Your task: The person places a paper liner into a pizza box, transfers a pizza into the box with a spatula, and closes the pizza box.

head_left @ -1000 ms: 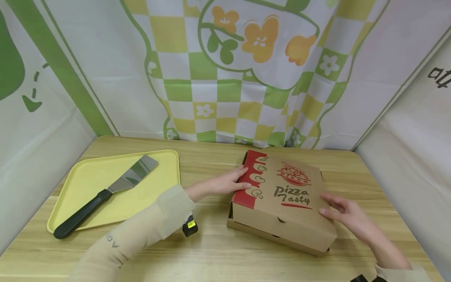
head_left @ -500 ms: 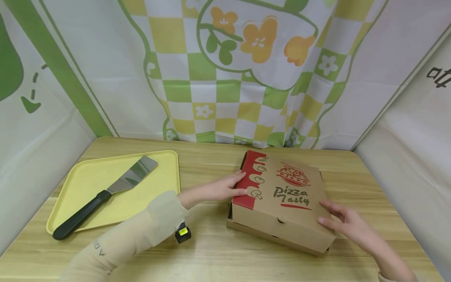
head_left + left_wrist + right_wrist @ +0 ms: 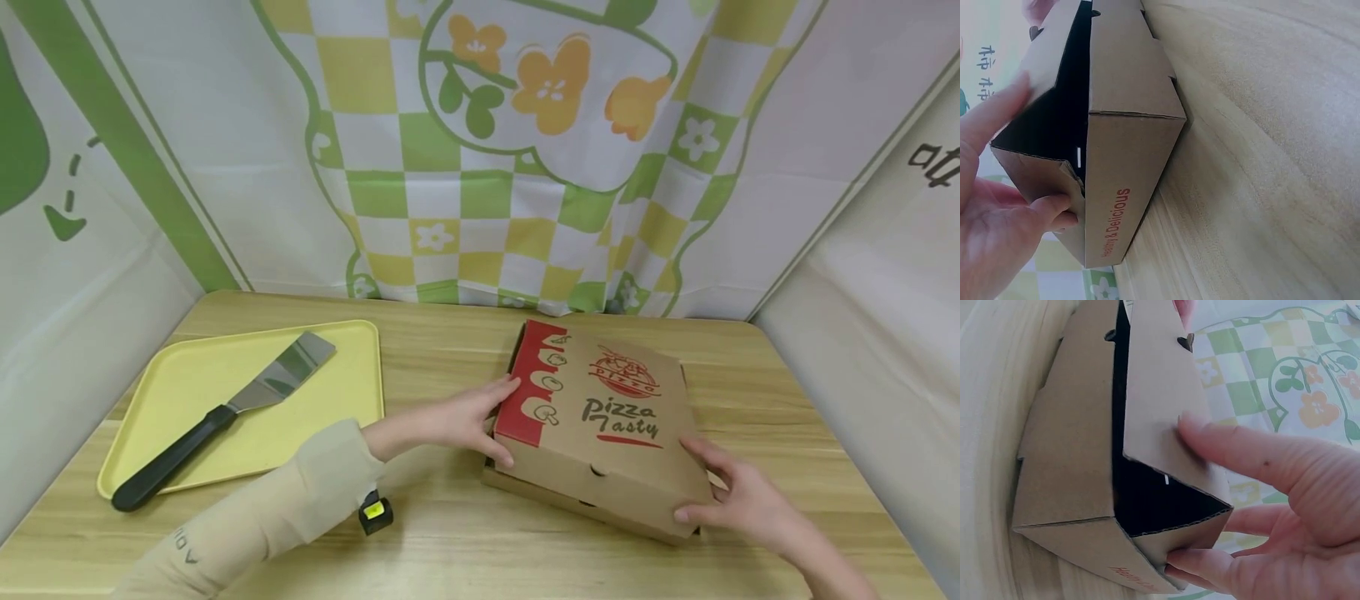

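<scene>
A brown cardboard pizza box (image 3: 570, 417) with a red printed band lies on the table, its lid slightly raised at the front. At its left front corner my left hand (image 3: 461, 421) grips the lid, thumb on the front flap and fingers at the side flap. My right hand (image 3: 750, 504) holds the lid's right front corner the same way. In the left wrist view, a dark gap shows between the lid's front flap (image 3: 1054, 56) and the box base (image 3: 1125, 69). The right wrist view shows that gap too, beside the base (image 3: 1079, 425). The box's contents are hidden in shadow.
A yellow tray (image 3: 352, 375) lies on the left of the wooden table (image 3: 442, 550). Across it rests a spatula (image 3: 277, 375) with a black handle that overhangs the tray's near edge. A checked curtain (image 3: 480, 200) hangs behind the table.
My left hand has slid toward me from the lid's red band to its front corner. My right hand has moved down to the right front corner. The lid's front stands slightly raised.
</scene>
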Motion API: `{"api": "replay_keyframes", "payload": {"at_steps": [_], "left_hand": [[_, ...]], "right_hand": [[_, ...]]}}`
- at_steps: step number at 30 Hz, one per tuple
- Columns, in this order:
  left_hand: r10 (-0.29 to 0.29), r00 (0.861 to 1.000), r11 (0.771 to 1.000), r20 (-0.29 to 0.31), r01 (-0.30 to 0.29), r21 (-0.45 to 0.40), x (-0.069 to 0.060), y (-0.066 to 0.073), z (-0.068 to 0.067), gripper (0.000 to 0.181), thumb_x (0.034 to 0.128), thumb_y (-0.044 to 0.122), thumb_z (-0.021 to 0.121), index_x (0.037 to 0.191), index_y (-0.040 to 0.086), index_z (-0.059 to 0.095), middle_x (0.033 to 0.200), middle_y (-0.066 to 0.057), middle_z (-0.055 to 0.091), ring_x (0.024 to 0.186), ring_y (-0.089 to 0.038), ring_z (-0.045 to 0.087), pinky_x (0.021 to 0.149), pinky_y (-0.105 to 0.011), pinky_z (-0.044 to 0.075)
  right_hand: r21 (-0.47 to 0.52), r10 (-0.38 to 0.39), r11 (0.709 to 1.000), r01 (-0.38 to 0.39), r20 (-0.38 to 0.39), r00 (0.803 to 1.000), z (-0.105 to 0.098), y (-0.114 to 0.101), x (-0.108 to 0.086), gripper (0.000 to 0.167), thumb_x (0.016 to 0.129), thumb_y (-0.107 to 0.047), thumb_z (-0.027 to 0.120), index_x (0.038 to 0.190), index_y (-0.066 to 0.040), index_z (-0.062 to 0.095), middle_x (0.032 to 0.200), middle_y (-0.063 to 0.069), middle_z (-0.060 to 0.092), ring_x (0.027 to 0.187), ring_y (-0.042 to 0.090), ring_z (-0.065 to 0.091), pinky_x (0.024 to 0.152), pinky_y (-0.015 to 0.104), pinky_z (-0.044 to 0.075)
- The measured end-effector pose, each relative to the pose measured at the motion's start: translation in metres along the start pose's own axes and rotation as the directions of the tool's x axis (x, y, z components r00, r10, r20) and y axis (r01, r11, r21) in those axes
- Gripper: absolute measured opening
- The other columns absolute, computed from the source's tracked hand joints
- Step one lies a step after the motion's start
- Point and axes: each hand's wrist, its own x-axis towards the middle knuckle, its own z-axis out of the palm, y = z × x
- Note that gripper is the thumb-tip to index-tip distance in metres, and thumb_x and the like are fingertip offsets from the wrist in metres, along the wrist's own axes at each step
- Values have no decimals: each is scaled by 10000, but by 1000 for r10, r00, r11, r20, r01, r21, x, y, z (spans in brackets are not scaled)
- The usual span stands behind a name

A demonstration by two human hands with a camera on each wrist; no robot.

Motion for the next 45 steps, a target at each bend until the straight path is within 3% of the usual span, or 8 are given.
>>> {"api": "replay_keyframes", "payload": {"at_steps": [5, 9, 14, 21, 28, 36, 40, 45], "left_hand": [[-8, 1000, 999, -22, 8, -31, -2, 4, 1, 977, 708, 208, 786, 1412, -73, 170, 1479, -225, 125, 1355, -315, 165, 1052, -385, 267], [-21, 999, 997, -49, 17, -81, -1, 5, 3, 940, 703, 150, 786, 1398, -91, 200, 1466, -249, 154, 1332, -331, 227, 980, -362, 368], [-28, 995, 996, -92, 21, -85, -2, 6, 5, 886, 706, 123, 781, 1383, -93, 251, 1454, -241, 206, 1319, -326, 264, 956, -363, 391], [-33, 988, 996, -153, 44, 72, -4, 7, 10, 844, 696, 193, 792, 1356, -72, 339, 1413, -226, 309, 1285, -322, 334, 1019, -366, 324], [-23, 988, 982, -153, 51, 181, -4, 8, 16, 820, 701, 212, 789, 1337, -85, 365, 1401, -243, 320, 1278, -352, 334, 1036, -397, 296], [-35, 989, 963, -141, 72, 260, -5, 9, 20, 773, 718, 202, 776, 1327, -78, 391, 1395, -272, 311, 1251, -382, 363, 1001, -413, 346], [-16, 990, 950, -140, 58, 307, -6, 8, 22, 730, 727, 207, 767, 1306, -77, 424, 1383, -289, 317, 1223, -381, 401, 967, -392, 388], [26, 991, 920, -131, 28, 390, -8, 10, 24, 659, 750, 206, 747, 1275, -77, 466, 1376, -306, 313, 1192, -360, 444, 935, -355, 421]], "right_hand": [[28, 17, 999, -16, -6, 1000, 1, 1, -1, 891, 645, -48, 793, 1343, 147, 275, 1385, 376, 185, 1225, 512, 250, 869, 336, 454], [19, 21, 1000, -21, -30, 999, 2, -1, -1, 874, 638, -35, 794, 1330, 154, 295, 1374, 379, 207, 1214, 509, 277, 868, 378, 444], [-32, 10, 999, -12, -70, 997, 4, -2, -1, 847, 633, -57, 803, 1312, 148, 340, 1359, 370, 259, 1200, 513, 306, 858, 405, 443], [-73, 26, 997, -32, -80, 996, 7, 0, -1, 863, 622, -80, 811, 1309, 151, 343, 1356, 384, 243, 1199, 523, 300, 857, 415, 430], [-91, 85, 992, -90, -59, 995, 12, -1, -1, 858, 634, -57, 804, 1324, 137, 332, 1368, 415, 155, 1228, 534, 239, 874, 426, 404], [-194, 18, 980, -36, -92, 996, 19, 0, -2, 796, 623, 1, 794, 1274, 177, 373, 1315, 459, 190, 1163, 564, 306, 828, 440, 435], [-295, -15, 955, -18, -108, 994, 22, 0, -3, 792, 612, -27, 798, 1265, 170, 394, 1289, 454, 245, 1107, 562, 384, 819, 468, 444], [-437, -60, 900, -2, -129, 990, 24, -1, -2, 793, 587, -88, 818, 1238, 159, 439, 1244, 447, 327, 1045, 550, 453, 832, 548, 426]]}}
